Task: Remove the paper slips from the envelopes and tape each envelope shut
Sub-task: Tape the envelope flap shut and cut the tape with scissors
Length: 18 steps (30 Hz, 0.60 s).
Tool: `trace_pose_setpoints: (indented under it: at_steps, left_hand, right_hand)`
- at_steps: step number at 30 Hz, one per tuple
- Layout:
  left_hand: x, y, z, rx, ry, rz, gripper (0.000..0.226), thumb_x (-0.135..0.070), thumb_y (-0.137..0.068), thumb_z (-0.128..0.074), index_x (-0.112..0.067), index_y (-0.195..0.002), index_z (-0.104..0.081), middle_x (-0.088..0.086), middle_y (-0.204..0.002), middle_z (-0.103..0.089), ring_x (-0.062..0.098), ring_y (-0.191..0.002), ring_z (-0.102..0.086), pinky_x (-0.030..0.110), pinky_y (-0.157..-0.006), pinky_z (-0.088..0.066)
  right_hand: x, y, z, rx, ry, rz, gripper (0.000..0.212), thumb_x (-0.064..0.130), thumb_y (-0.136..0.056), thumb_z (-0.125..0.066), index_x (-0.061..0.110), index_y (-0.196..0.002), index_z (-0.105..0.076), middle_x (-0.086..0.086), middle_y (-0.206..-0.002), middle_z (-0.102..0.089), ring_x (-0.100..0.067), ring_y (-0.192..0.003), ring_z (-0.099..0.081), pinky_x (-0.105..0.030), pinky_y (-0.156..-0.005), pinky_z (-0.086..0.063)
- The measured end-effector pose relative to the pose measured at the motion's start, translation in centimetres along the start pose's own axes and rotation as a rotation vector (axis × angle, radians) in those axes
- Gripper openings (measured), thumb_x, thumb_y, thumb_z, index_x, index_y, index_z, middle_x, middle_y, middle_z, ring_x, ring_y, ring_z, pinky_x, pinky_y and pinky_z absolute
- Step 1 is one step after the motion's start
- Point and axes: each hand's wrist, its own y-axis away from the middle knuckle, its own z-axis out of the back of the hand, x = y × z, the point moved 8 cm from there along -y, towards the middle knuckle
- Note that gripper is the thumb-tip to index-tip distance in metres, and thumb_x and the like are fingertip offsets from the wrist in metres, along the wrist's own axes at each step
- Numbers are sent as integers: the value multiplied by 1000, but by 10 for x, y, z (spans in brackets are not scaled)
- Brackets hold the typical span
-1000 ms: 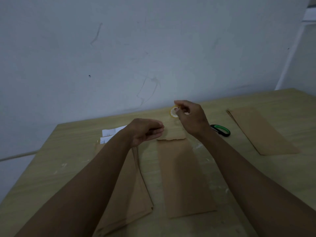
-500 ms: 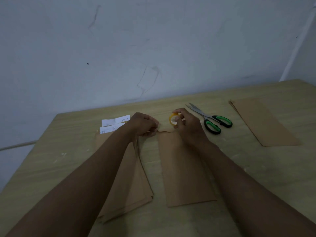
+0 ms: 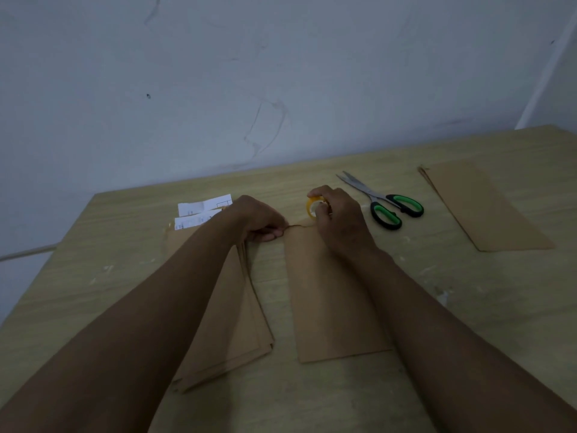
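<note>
A pale, scuffed wall rises behind the light wooden table you are working at. Farthest left, two white paper slips lie at the far end of a stack of brown envelopes, partly under your left forearm. Your left hand rests at the top left corner of the middle envelope, fingers curled and pinched together on what looks like a thin strand running toward the roll; whether that is tape you cannot tell in this dim light. The middle envelope lies flat, lengthwise away from you, just beside the stack. Your right hand sits over its top edge, fingers curled round a small yellow tape roll held upright. Near that hand lie green-handled scissors, blades closed and pointing to the far left. Well apart, at the right, another brown envelope pile lies flat.
</note>
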Motion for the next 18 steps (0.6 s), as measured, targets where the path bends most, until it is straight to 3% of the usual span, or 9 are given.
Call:
trace_pose_setpoints:
  at_steps: [4,8,12,18]
  left_hand:
    - [4,-8,-2,6,-31,58,11,-8,-90,-72,-5,-80,-66,5,-65,-63,5,-52,-58,15,-48,-51]
    - [4,-11,-4,26,-41,97,16,-11,-93,-68,-8,-78,-63,2,-64,-62,4,-55,-57,14,-47,-50]
    - [4,-10,-4,55,-63,136,17,-11,-95,-65,-8,-78,-62,-2,-48,-63,1,-42,-57,14,-43,-50]
    - [0,-10,-5,46,-156,175,21,-12,-92,-68,-9,-74,-59,1,-69,-59,5,-61,-55,15,-44,-49]
  right_hand:
    - [-1,1,1,1,-5,-9,34,18,-84,-44,19,-109,-66,-8,-96,-60,-23,-88,-57,-38,-78,-49]
    - [-2,0,1,3,-5,-15,35,19,-83,-43,18,-108,-67,-10,-95,-60,-24,-86,-57,-36,-76,-48]
    - [-3,1,-2,8,13,-10,34,17,-83,-43,19,-108,-67,-8,-95,-59,-23,-87,-56,-32,-74,-46]
    - [-3,1,-2,4,30,11,32,11,-86,-46,18,-107,-69,-6,-93,-57,-23,-86,-56,-30,-73,-44]
